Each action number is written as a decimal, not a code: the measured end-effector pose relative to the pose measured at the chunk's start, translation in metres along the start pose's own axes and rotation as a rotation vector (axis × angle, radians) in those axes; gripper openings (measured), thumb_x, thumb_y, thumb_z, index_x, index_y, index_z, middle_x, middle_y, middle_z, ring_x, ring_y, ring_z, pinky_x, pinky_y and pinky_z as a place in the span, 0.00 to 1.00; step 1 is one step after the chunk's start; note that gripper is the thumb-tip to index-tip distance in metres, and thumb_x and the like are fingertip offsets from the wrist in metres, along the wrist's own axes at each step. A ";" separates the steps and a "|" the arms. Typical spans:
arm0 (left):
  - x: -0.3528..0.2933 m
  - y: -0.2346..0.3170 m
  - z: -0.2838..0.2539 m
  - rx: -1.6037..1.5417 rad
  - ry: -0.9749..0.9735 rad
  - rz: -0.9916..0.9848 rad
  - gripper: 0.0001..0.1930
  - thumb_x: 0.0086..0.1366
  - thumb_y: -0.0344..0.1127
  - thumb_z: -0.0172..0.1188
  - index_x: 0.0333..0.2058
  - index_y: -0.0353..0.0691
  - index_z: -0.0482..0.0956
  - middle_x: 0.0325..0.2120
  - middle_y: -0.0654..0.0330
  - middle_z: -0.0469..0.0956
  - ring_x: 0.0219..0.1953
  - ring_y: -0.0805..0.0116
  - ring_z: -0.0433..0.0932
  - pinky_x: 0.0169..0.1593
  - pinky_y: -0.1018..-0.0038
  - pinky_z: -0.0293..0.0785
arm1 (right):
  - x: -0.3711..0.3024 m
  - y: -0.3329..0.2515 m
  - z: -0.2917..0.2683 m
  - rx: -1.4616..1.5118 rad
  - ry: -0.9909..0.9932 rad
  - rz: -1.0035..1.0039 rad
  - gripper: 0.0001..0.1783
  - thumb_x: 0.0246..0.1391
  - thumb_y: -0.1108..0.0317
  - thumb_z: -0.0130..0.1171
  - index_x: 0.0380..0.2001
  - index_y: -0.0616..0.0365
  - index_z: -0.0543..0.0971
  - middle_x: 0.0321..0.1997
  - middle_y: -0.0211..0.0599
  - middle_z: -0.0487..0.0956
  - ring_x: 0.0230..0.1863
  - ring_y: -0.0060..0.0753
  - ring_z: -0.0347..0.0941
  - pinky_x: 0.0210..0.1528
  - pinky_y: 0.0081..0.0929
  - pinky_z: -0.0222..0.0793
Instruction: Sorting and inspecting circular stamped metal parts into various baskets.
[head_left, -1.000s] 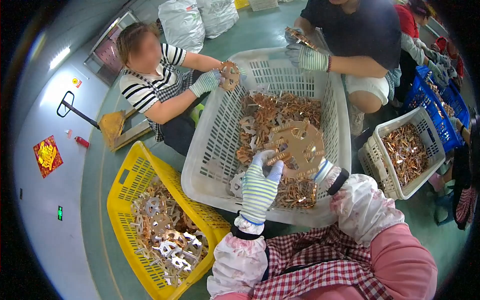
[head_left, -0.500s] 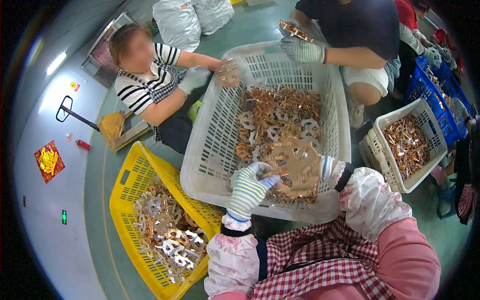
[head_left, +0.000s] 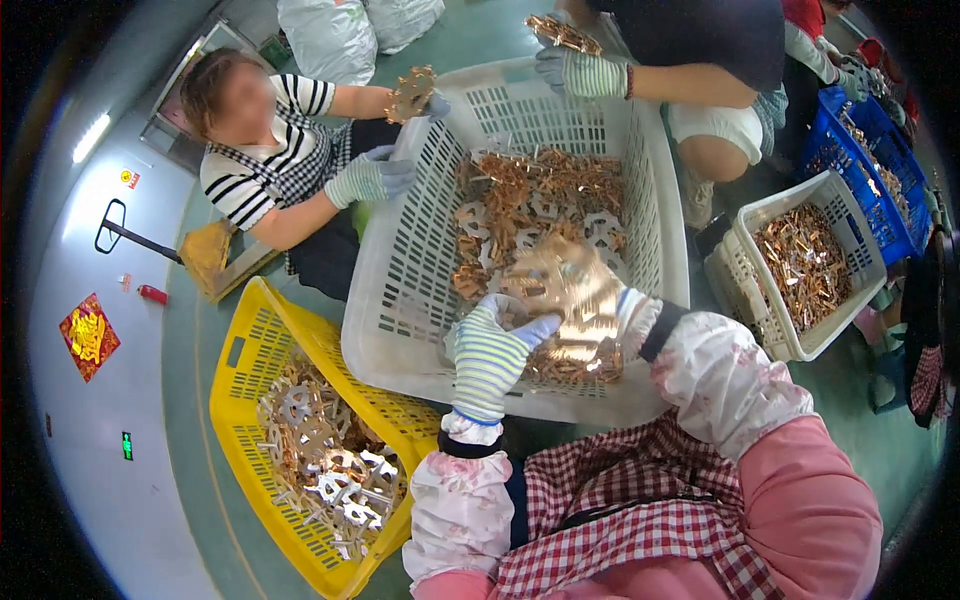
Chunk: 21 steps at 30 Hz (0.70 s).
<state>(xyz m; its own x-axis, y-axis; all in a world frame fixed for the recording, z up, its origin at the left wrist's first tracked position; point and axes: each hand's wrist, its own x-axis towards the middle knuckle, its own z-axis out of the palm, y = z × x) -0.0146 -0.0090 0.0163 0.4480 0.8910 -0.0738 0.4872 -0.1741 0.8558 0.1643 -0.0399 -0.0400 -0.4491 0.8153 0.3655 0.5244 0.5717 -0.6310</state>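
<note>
A copper-coloured metal plate (head_left: 575, 290) with cut-outs, smeared by motion, is held over the large white basket (head_left: 385, 365). My right hand (head_left: 632, 312), in a striped glove, grips the plate's right side; its fingers are mostly hidden by the plate. At the lower left edge, my left hand (head_left: 490, 355), in a striped glove with pale blue fingertips, is closed on the plate, thumb over the front and fingers curled. Beneath both hands, the basket holds a heap of small copper-coloured metal pieces (head_left: 545, 190) and some silvery cut-out plates.
A yellow basket (head_left: 232, 400) of metal plates stands at the left. To the right are a smaller white basket (head_left: 795, 345) of copper-coloured pieces and blue baskets (head_left: 890, 238). Across from me, one co-worker (head_left: 365, 180) holds a plate at the left; another (head_left: 595, 75) holds plates.
The plate has turned and blurred between my hands, which have shifted slightly upward in the picture. The left co-worker's plate has risen leftward, off the basket's rim. The whole view has shifted slightly.
</note>
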 end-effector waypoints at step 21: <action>-0.028 0.034 -0.013 -0.212 0.315 0.149 0.19 0.59 0.43 0.66 0.17 0.37 0.75 0.12 0.64 0.72 0.16 0.75 0.65 0.23 0.73 0.63 | -0.024 0.058 -0.005 1.610 0.704 0.771 0.21 0.59 0.50 0.52 0.50 0.49 0.73 0.51 0.42 0.76 0.42 0.39 0.76 0.39 0.41 0.75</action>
<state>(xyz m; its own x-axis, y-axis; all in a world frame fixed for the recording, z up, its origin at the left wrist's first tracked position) -0.0202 -0.0339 0.0547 0.2346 0.9530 0.1916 0.2536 -0.2503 0.9344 0.2092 -0.0262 -0.0823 0.0659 0.9338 -0.3517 -0.8138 -0.1537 -0.5605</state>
